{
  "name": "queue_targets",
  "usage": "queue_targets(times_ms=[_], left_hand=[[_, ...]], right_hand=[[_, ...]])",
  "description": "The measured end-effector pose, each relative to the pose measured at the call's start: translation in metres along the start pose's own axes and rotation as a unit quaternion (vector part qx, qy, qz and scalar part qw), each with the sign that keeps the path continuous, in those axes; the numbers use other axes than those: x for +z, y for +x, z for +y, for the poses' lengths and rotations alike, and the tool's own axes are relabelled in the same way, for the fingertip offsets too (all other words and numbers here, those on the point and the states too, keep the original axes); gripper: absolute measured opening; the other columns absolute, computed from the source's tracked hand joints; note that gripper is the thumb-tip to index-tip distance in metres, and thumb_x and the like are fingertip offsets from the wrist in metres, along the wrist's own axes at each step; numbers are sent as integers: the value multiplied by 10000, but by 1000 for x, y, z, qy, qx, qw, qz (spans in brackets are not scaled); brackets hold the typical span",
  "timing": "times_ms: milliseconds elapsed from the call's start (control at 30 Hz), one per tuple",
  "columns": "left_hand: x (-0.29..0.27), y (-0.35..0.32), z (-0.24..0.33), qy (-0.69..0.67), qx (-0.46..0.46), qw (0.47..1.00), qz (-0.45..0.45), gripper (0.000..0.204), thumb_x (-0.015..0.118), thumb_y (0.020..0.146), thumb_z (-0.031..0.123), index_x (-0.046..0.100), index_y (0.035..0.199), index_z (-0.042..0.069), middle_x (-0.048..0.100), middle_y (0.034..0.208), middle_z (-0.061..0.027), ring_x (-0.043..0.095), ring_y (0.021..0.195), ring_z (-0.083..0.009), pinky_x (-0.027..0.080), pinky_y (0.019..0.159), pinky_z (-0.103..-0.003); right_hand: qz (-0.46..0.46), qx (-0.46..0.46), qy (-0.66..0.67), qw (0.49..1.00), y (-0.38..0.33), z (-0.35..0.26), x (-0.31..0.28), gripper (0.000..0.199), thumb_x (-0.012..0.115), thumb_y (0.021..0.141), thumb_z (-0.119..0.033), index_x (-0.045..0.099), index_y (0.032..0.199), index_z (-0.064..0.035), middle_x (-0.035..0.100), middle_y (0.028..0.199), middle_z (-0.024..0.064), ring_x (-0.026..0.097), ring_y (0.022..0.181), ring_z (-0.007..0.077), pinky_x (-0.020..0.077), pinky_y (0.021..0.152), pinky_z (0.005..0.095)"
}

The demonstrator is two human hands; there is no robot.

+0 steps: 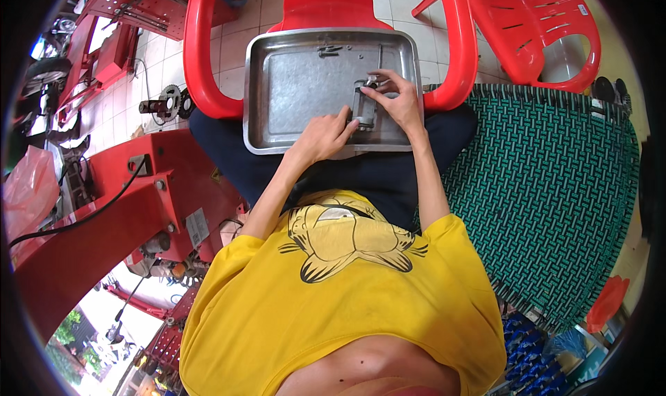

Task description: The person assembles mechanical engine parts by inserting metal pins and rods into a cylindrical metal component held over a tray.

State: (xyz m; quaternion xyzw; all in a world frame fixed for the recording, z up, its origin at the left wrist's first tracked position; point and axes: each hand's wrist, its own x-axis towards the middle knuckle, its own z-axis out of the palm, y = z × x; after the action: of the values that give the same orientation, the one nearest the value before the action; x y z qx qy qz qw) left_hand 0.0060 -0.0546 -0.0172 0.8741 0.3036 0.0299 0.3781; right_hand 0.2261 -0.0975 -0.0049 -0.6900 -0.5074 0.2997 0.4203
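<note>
A metal tray (pixel 298 84) rests on the seat of a red plastic chair in front of me. Over its right half is a small rectangular metal frame part (pixel 363 105) with long side bars; its exact kind is unclear. My left hand (pixel 322 138) grips the near end between thumb and fingers. At the far end, the thumb and fingers of my right hand (pixel 399 99) close on the part near a shiny nut-like piece (pixel 372 81). Several dark bolts (pixel 330 50) lie toward the tray's far side. A thin rod (pixel 380 55) lies beyond my right hand.
Red chair arms (pixel 201 49) flank the tray. On the right is a green woven lounger (pixel 541 188), with another red chair (pixel 534 32) behind it. A big red metal machine (pixel 139 188) stands close on my left. Sprockets (pixel 170 101) sit on the tiled floor.
</note>
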Motion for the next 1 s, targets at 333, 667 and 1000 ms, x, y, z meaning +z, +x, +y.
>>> queue_targets(times_ms=[333, 667, 1000], left_hand=[[-2, 0, 4, -12, -19, 1000, -9, 395, 413, 1104, 375, 469, 1175, -10, 673, 794, -286, 641, 812, -520, 483, 715, -593], [-2, 2, 4, -1, -10, 1000, -11, 392, 401, 1108, 379, 456, 1174, -4, 670, 806, -286, 638, 821, -517, 480, 723, -581], [-1, 2, 5, -13, -4, 1000, -3, 402, 404, 1107, 381, 464, 1180, -9, 673, 816, -283, 641, 833, -514, 480, 734, -581]], right_hand=[[5, 3, 35, 999, 1, 5, 1, 251, 851, 859, -170, 753, 1014, 2, 745, 969, 85, 736, 814, 175, 566, 777, 299], [16, -59, 25, 998, 3, 23, 3, 217, 841, 869, -136, 705, 926, 23, 725, 896, 55, 728, 833, 140, 558, 779, 270], [32, -85, 38, 995, 4, 26, 5, 246, 858, 851, -183, 741, 971, -3, 728, 908, 87, 722, 745, 185, 554, 700, 320]])
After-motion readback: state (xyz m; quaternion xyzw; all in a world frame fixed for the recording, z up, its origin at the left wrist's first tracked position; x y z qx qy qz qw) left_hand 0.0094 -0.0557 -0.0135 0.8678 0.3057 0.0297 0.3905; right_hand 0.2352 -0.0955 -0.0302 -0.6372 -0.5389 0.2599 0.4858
